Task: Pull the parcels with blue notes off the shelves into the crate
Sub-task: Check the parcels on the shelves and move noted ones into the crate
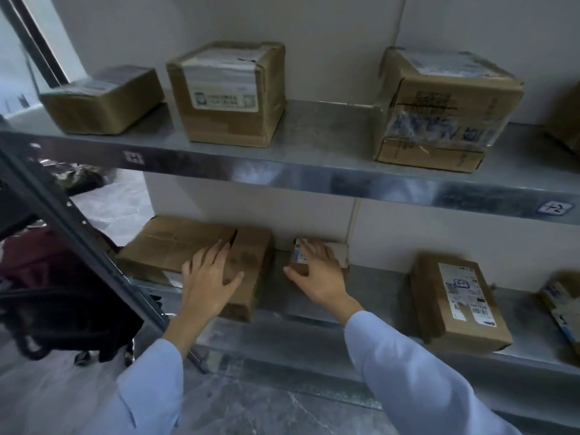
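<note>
Left hand point(210, 274), fingers spread, lies flat on a wide, creased cardboard parcel point(169, 246); right hand point(320, 273) covers a small carton point(339, 251) on the lower steel shelf point(379, 285), grip unclear to me. I see no crate and no sure blue note. I judge the picking barely begun: taped brown boxes point(229, 95) also sit on the upper shelf point(329, 133).

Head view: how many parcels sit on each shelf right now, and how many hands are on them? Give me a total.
Brown cardboard parcels on the upper steel shelf: 4, one cut off at right
Brown cardboard parcels on the lower steel shelf: 4, one cut off at right
Bare hands on lower-shelf parcels: 2, left hand, right hand
Total: 8 parcels, 2 hands
</note>
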Demonstrator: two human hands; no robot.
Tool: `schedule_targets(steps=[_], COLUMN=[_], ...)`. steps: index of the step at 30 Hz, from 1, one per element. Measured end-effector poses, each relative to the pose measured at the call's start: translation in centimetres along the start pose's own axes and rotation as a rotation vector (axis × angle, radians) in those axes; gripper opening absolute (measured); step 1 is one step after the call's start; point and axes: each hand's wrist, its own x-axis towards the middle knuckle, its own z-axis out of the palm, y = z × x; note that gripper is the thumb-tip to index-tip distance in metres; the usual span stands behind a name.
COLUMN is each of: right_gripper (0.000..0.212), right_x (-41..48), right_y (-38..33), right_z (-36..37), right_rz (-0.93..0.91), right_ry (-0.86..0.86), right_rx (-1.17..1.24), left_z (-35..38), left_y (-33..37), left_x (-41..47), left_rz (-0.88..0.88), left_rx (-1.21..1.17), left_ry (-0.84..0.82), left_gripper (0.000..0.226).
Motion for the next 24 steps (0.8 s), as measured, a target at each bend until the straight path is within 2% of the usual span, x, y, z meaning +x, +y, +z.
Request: schedule_targets(steps=[12, 17, 24], right_gripper=[0.082, 0.085, 0.088], right_x=[-3.1, -5.0, -5.4], right_y=[-7.5, -8.8, -8.1], right_z=[7.0, 8.7, 8.7], right_rz=[0.09, 0.133, 0.176], right_ry=[0.027, -0.014, -0.015], right_rx=[0.134, 0.165, 0.184], left_z=[0.9, 2.2, 2.8], left_y=[-7.5, -7.4, -6.7], left_x=[-1.6, -3.0, -3.7], left_rz=[0.273, 0.316, 0.297], left_rx=[-0.091, -0.143, -0.19], left_ry=[-0.152, -0.216, -0.211], left_gripper=[0.075, 0.079, 0.08])
